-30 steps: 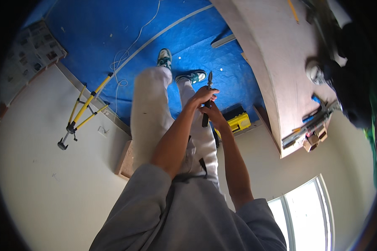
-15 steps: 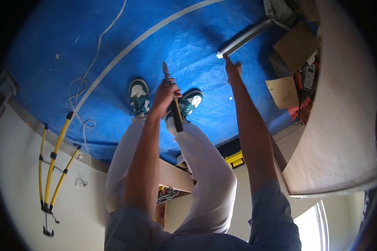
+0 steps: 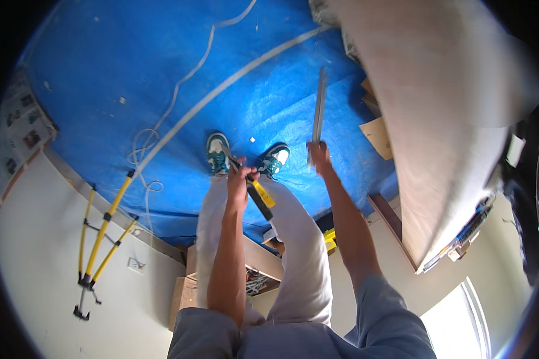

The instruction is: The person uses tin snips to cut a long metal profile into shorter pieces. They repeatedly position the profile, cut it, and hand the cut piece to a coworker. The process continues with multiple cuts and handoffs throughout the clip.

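Note:
My left hand [image 3: 239, 181] is closed around the middle of a pair of tin snips [image 3: 259, 200] in front of my legs. Their dark pointed jaws stick out toward my left shoe, and the black and yellow handles point back toward my knee. To the right, my right hand [image 3: 320, 158] grips the near end of a long, thin grey metal channel [image 3: 320, 110]. The channel extends away from me above the blue sheet, slightly smeared by motion. A gap of floor separates the two tools, and they do not touch.
A blue plastic sheet [image 3: 150, 78] covers the floor, crossed by a white cable [image 3: 176, 90] and a pale strip [image 3: 221, 87]. A yellow tripod [image 3: 106, 216] stands at left. A large pale wooden panel [image 3: 425, 131] rises at right, beside cardboard [image 3: 377, 137].
My right hand has lifted the metal channel's end and drawn it nearer, swinging it to point away from me. The snips' handles now show more apart. My view has turned.

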`<state>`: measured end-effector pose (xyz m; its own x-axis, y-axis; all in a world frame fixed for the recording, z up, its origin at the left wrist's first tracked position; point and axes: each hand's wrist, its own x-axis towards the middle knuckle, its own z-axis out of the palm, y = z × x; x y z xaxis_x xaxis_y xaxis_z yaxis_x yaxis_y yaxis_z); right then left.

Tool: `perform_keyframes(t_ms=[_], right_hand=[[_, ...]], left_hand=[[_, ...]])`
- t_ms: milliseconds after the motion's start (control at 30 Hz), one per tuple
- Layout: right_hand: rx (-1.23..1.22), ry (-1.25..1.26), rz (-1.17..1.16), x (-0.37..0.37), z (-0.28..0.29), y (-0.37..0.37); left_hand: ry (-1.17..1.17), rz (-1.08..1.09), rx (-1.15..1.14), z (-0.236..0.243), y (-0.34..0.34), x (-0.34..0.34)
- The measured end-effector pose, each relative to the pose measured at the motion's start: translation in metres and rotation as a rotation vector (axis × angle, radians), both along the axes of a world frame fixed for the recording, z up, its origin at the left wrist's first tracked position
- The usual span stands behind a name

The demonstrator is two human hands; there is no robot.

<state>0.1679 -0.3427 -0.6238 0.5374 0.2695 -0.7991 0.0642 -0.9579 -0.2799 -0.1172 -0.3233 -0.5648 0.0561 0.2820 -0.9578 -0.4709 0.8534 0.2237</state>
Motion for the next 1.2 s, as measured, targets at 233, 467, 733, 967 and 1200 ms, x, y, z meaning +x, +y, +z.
perform_keyframes(t_ms=[233,467,733,967,1200], right_hand=[[0.364,0.801,-0.131,-0.052,0.434,-0.041],[0.553,0.692,0.129,-0.065,0.651,-0.041],[0.468,0.05,0.345,-0.076,0.721,-0.055],[0.479,-0.15,0.321,-0.027,0.731,-0.002],[0.437,-0.203,0.319,0.038,0.718,0.09]], left_hand=[[0.017,-0.24,0.282,0.263,0.044,-0.063],[0.108,-0.438,0.49,0.403,0.129,-0.059],[0.597,-0.774,1.142,0.428,0.218,0.109],[0.99,-1.057,1.361,0.403,0.284,0.276],[1.079,-1.396,1.629,0.353,0.32,0.336]])
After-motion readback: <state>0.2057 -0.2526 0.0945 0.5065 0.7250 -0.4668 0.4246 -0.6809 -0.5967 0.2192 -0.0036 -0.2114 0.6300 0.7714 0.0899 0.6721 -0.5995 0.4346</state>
